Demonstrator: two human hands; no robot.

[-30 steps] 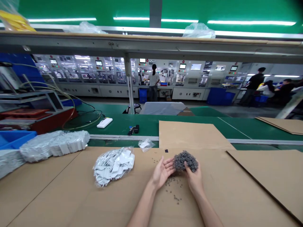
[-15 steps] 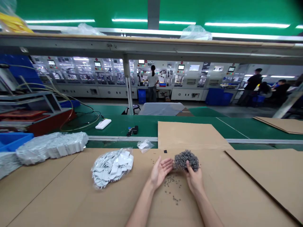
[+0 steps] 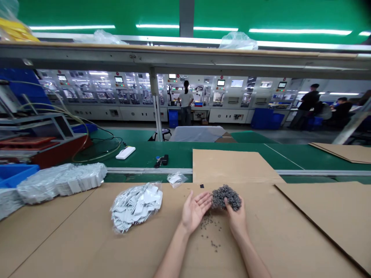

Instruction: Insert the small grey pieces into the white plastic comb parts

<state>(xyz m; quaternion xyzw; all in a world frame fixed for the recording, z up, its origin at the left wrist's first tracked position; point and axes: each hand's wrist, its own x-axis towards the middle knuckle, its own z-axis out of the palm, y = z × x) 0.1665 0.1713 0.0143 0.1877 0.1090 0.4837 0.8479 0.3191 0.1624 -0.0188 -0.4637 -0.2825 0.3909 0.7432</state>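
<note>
Holding gray pellet clump [image 3: 226, 197] between hands [image 3: 194, 211] [image 3: 237, 221]

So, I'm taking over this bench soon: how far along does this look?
Little looks done: only some small grey pieces lie loose on the cardboard sheet. In hand: the right hand holds a grey clump, the left hand open beside it. Left: the clump itself, and the clear bag of white pieces lying apart.

The dark grey clump [image 3: 225, 197] is too fine-grained to make out single pieces, the right hand [image 3: 236, 218] hides part of it, and the forearms [image 3: 174, 255] run off the bottom edge
</note>
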